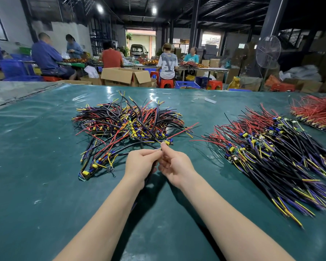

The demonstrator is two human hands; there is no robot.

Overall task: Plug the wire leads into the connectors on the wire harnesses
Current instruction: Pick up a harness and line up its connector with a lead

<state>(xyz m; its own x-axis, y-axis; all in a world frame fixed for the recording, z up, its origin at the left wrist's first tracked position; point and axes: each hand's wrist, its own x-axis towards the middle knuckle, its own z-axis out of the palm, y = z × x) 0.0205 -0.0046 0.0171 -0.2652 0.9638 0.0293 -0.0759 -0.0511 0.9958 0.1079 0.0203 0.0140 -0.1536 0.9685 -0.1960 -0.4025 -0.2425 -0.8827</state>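
Note:
Both hands meet just above the green table mat (45,194), in front of a tangled pile of wire harnesses (128,121). My left hand (139,164) pinches a yellow wire lead, and a black cable hangs down from under its palm. My right hand (174,165) pinches a small harness board (167,142) with yellow and blue parts; a red wire (183,130) runs from it up to the right. The fingertips of the two hands nearly touch. The exact contact between lead and connector is hidden by my fingers.
A sorted pile of harnesses (275,153) lies to the right, and a red-wire bundle (316,112) sits at the far right edge. Beyond the table are cardboard boxes (126,76), plastic stools, a standing fan (267,51) and several seated people at other benches.

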